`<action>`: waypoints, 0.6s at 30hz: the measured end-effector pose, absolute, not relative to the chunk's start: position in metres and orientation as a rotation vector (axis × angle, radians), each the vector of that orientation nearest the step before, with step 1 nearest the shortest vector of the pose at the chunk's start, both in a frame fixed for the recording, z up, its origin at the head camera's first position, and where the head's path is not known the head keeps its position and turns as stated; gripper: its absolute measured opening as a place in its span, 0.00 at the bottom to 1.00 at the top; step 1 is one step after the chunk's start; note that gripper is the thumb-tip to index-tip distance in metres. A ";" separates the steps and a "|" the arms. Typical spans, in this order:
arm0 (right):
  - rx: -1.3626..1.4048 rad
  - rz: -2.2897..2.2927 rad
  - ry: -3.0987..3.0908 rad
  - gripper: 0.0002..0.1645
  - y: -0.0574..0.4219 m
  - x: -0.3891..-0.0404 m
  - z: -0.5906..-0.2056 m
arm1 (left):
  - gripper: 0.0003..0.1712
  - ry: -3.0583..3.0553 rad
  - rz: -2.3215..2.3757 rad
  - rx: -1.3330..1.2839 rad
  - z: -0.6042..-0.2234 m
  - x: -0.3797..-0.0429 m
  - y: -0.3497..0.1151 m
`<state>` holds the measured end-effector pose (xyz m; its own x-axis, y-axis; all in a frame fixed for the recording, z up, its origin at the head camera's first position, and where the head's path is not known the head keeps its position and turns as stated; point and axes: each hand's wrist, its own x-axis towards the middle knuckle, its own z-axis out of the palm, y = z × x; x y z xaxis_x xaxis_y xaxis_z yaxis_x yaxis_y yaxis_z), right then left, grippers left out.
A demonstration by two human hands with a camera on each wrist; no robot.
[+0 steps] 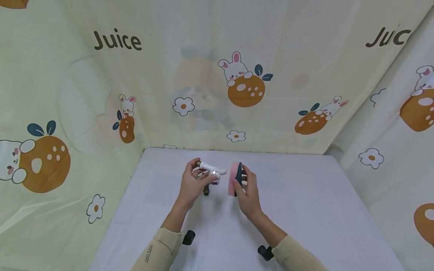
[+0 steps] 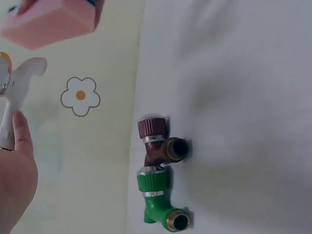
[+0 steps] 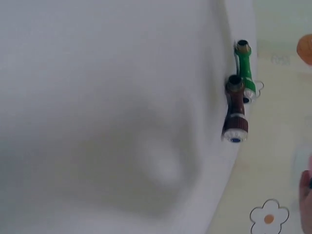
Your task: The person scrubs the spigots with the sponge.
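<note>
My left hand (image 1: 192, 184) grips a white angle valve (image 1: 208, 166) with a shiny round silver cap, raised over the table. Facing it, my right hand (image 1: 250, 192) holds a scrub sponge (image 1: 233, 178), pink with a dark teal back, fingers on the back and thumb at the near side. A narrow gap separates sponge and white valve. On the table lie a maroon angle valve (image 2: 156, 146) and a green angle valve (image 2: 156, 195), close together in the left wrist view. The head view has them largely hidden behind my left hand.
A white-covered table (image 1: 305, 203) spreads under both hands. A cream curtain (image 1: 162, 75) printed with rabbits, oranges and flowers hangs behind it and along both sides. Dark wrist-camera mounts (image 1: 265, 253) stick out beside the sleeves.
</note>
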<state>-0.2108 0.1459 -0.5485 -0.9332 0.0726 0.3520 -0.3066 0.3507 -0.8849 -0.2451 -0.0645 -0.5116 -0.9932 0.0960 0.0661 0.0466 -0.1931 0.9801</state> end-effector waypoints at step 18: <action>0.599 1.219 -2.161 0.46 0.120 -0.197 -0.541 | 0.34 1.965 2.248 0.048 -0.507 -0.246 -0.056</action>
<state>-0.1969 0.1198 -0.5410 -0.7301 -0.0985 0.6762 -0.6296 0.4815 -0.6097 -0.2458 -0.0562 -0.5074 -0.9874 0.1377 -0.0782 -0.0959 -0.1269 0.9873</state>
